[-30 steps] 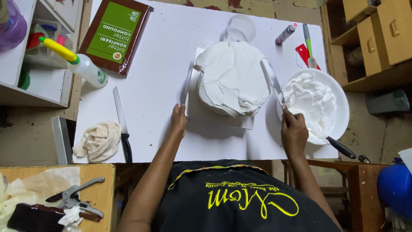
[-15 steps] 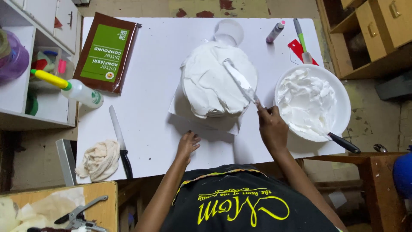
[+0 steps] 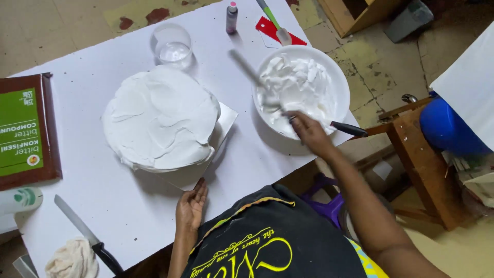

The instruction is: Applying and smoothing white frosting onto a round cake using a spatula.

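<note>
- Your right hand (image 3: 307, 128) has its fingers clamped on the palette knife (image 3: 254, 78), blade in the bowl of whipped cream (image 3: 342, 85) at the table's right edge.
- Cream: soft, smears; grip the handle only.
- Your left hand (image 3: 191, 207) rests fingers together, flat at the near edge, beside the frosted cake (image 3: 159, 118).

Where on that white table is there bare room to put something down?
Bare table lies between the brown packet and the cake, and between the knife and the left hand. It is crowded around the bowl, with the glass, bottle and right hand.

One cake (image 3: 160, 117), one bowl (image 3: 337, 72), one glass (image 3: 172, 45), two knives (image 3: 87, 234).
</note>
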